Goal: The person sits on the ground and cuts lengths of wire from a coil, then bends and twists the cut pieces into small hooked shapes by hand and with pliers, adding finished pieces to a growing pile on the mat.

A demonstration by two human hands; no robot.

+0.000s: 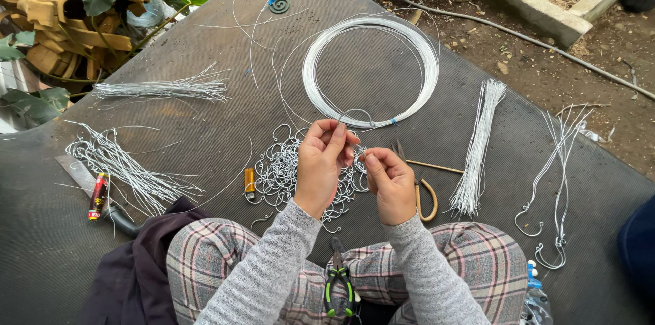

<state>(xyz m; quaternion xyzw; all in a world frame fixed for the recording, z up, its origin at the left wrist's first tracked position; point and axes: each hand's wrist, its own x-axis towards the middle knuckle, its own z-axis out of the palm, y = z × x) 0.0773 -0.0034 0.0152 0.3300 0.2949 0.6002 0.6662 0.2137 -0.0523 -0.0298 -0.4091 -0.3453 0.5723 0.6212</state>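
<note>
Wire (348, 117), thin and silvery, runs between both of my hands above a dark ribbed mat (205, 127) on the ground. My left hand (322, 165) has its grip pressed together on the wire, thumb against fingertips, with a short curved end rising above the fingers. My right hand (390, 182) is curled with its grip pinching the same wire just beside the left, the two hands nearly touching.

Directly beneath them lies a heap of bent wire hooks (283, 171), and beyond that a large coil of white wire (423, 45). A straight bundle of cut wires (477, 144) lies to the right of my hands, with a few long hooked wires (556, 182) farther right. More cut wire lies in two loose bundles (164, 88) to the left. Green-handled pliers (339, 285) rest on my lap between plaid trouser legs. An orange lighter (250, 182) sits at the left edge of the hook heap.
</note>
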